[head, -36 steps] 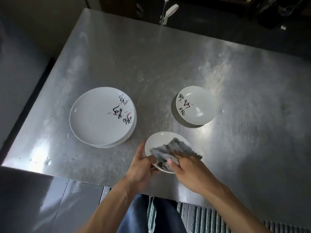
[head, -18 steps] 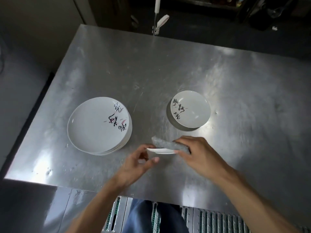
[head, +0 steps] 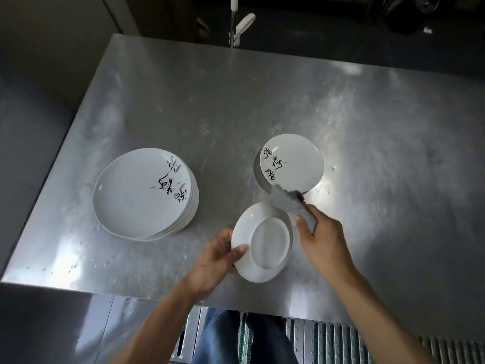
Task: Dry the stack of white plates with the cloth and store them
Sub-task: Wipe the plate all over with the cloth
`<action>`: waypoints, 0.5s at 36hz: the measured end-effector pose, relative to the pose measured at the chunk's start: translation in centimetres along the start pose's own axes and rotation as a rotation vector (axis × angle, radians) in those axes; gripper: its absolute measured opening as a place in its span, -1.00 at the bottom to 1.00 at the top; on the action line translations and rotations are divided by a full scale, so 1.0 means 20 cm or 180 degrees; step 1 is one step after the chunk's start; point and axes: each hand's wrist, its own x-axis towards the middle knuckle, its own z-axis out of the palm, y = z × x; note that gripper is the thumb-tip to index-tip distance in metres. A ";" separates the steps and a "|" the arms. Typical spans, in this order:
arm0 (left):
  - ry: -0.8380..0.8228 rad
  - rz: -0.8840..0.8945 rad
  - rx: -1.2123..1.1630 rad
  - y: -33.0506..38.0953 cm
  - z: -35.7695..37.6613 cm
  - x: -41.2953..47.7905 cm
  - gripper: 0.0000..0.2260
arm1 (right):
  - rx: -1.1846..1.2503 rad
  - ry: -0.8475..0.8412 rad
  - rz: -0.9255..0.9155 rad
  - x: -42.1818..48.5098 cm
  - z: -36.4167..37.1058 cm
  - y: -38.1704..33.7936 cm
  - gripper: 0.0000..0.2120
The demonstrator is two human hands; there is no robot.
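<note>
Head view: small plate held underside-up over the table, cloth at its far rim.

The left hand [head: 217,261] grips the small plate [head: 262,243] at its near-left edge, thumb curled on the back and fingers under it. The plate is tilted and its foot ring faces me. The right hand [head: 322,240] pinches a grey cloth [head: 294,206], which trails up past the plate's far-right rim. I judge the step to be drying the back. I'd wipe round inside the foot ring, where water pools, then along the rim, turning the plate with the left hand. Glazed white ceramic is slick when wet, so the pinch must stay firm. The cloth looks nubbly and limp. The stack of larger plates [head: 141,193] sits to the left and a second small plate [head: 296,164] beyond, both with black brush script. The brushed steel table [head: 262,101] shows droplets [head: 70,266].
</note>
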 end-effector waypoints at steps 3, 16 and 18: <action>0.0240 -0.0299 -0.0296 -0.04 0.00 0.01 -0.89 | -0.0132 -0.0119 0.0158 -0.12 0.08 0.06 -0.76; 0.0468 -0.0537 -0.0896 -0.08 -0.02 0.06 -0.81 | -0.0749 -0.1397 -0.0556 -0.19 0.36 -0.06 -0.50; 0.0552 -0.0524 -0.0913 -0.07 -0.04 0.07 -0.81 | -0.0672 -0.1544 -0.0637 -0.21 0.33 -0.08 -0.52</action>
